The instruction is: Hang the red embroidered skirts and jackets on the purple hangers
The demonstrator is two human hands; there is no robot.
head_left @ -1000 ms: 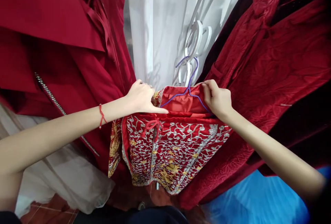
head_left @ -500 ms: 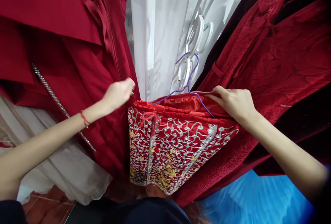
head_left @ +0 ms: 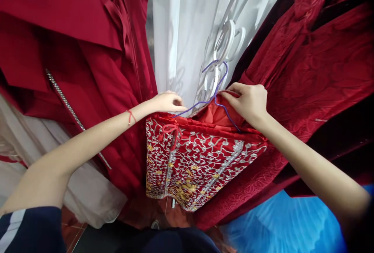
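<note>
A red skirt (head_left: 198,163) with silver and gold embroidery hangs from a purple wire hanger (head_left: 225,74). Its front waistband has a red bow (head_left: 171,129), and the glossy red lining shows inside. My right hand (head_left: 249,99) pinches the back edge of the waist between thumb and fingers, lifting it close to the hanger's neck. Over the left end of the waist is my left hand (head_left: 169,102), fingers curved with a gap to the thumb and nothing seen between them. The thumb tip is beside the hanger's left arm; whether it touches is unclear.
White curved metalwork (head_left: 226,43) bears the hanger, before a white curtain (head_left: 187,23). Dark red dresses hang on the left (head_left: 87,62) and right (head_left: 327,58). A pale gown (head_left: 93,190) is lower left, a blue ruffled one (head_left: 286,225) lower right.
My left hand has moved right, from beside the skirt to above its waist. My right hand has slid left and slightly up, raising the back of the waist towards the hanger's neck.
</note>
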